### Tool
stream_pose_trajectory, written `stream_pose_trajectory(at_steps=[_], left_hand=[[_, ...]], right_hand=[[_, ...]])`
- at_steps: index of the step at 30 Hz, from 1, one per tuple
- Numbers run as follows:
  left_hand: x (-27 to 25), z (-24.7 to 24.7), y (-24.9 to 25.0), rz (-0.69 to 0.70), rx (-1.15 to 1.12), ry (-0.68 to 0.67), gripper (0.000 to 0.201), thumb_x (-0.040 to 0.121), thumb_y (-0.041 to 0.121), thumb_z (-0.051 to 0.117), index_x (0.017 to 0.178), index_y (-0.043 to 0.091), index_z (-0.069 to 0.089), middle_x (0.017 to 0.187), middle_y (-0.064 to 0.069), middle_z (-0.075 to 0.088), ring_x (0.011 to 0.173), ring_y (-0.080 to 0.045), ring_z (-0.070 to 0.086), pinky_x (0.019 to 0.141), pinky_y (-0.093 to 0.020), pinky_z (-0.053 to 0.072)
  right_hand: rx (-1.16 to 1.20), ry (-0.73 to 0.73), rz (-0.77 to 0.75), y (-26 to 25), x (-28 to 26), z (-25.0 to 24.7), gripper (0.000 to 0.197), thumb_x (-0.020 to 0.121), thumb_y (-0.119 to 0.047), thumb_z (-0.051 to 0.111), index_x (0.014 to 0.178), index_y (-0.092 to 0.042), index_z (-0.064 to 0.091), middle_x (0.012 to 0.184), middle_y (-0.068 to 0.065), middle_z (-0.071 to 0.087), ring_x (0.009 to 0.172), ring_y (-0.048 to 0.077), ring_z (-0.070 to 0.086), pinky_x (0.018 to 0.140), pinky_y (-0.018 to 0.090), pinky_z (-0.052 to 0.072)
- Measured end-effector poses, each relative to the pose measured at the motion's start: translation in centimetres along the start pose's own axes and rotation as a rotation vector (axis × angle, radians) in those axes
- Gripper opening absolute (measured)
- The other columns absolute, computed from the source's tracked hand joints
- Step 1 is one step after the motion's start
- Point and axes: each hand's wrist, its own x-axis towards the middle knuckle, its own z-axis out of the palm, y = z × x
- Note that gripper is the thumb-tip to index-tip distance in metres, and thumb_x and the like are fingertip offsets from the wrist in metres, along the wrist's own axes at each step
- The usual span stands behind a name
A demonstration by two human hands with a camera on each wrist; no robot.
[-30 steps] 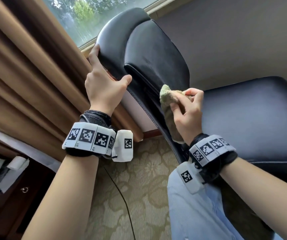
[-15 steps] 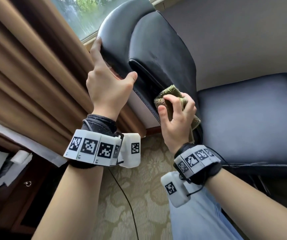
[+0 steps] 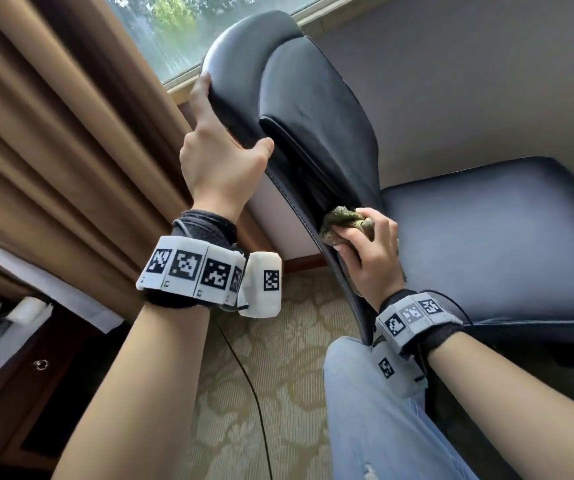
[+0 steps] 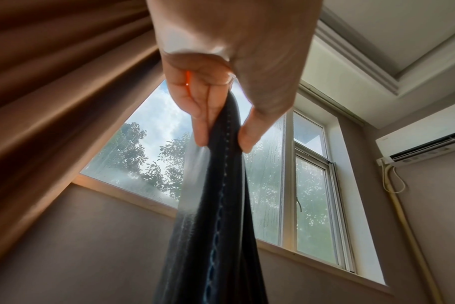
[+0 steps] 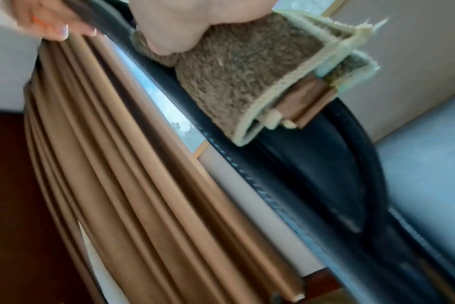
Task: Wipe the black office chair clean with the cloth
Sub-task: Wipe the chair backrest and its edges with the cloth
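Observation:
The black office chair lies tipped, its backrest reaching up toward the window and its seat at the right. My left hand grips the backrest's side edge, fingers behind and thumb in front. My right hand holds a bunched olive-brown cloth and presses it against the lower side edge of the backrest, close to the seat. In the right wrist view the cloth hangs folded from the hand over the stitched black edge.
Brown curtains hang at the left, beside the window. A dark wooden cabinet stands at lower left. A thin black cable runs over the patterned carpet. My leg in jeans is under the chair edge.
My right hand has slid the cloth down the backrest's side edge toward the seat. The left hand has kept its grip on the upper edge.

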Motion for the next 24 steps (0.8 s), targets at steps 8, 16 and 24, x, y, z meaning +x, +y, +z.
stream_pose_trajectory(at_steps=[8, 16, 24], left_hand=[[-1.9, -0.2, 1.6, 0.022, 0.011, 0.051, 0.086, 0.071, 0.033, 0.071, 0.144, 0.02, 0.028, 0.097, -0.008, 0.067, 0.096, -0.029, 0.061, 0.087, -0.029, 0.041], [-2.8, -0.2, 2.3, 0.028, 0.034, 0.08, 0.086, 0.071, 0.034, 0.069, 0.145, 0.021, 0.027, 0.098, -0.007, 0.067, 0.097, -0.028, 0.061, 0.088, -0.027, 0.04], [-4.0, 0.7, 1.6, 0.036, -0.122, 0.119, 0.085, 0.072, 0.031, 0.069, 0.145, 0.024, 0.027, 0.08, 0.002, 0.066, 0.087, -0.022, 0.064, 0.084, -0.024, 0.041]], right_hand=[[0.237, 0.179, 0.396, -3.7, 0.6, -1.7, 0.033, 0.087, -0.038, 0.052, 0.102, -0.017, 0.072, 0.126, 0.012, 0.047, 0.106, 0.013, 0.035, 0.099, 0.022, 0.029], [0.038, 0.059, 0.432, -2.2, -3.2, -2.6, 0.037, 0.082, -0.045, 0.049, 0.105, -0.026, 0.071, 0.13, 0.013, 0.049, 0.112, 0.02, 0.034, 0.096, 0.041, 0.03], [0.064, 0.014, 0.376, -2.1, -4.0, -2.9, 0.039, 0.086, -0.034, 0.05, 0.114, -0.013, 0.067, 0.116, 0.015, 0.038, 0.102, 0.024, 0.037, 0.101, 0.031, 0.03]])
